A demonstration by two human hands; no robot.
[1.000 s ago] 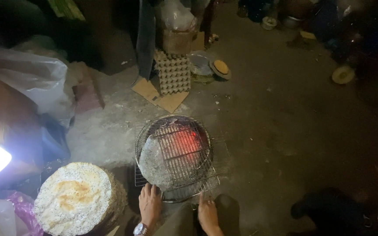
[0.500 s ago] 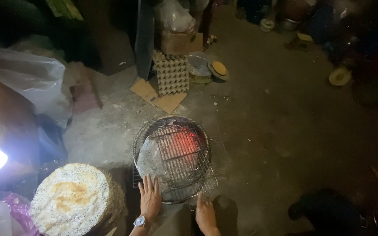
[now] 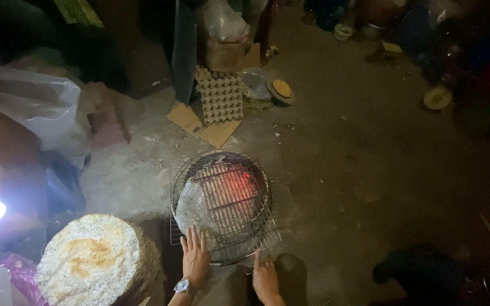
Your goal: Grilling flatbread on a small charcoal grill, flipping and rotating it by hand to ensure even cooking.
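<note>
Wire grill rack (image 3: 228,207) lies just above my flat, unclenched left hand (image 3: 195,255); my right hand (image 3: 265,277), grip unclear, touches its lower-centre edge.

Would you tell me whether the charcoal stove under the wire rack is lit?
Lit: red embers glow through the wire rack over the stove.

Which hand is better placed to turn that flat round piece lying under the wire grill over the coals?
Probably the left hand: it lies open at the wire grill beside the pale flat round. The right hand rests at the grill's near right corner, further from it.
</note>
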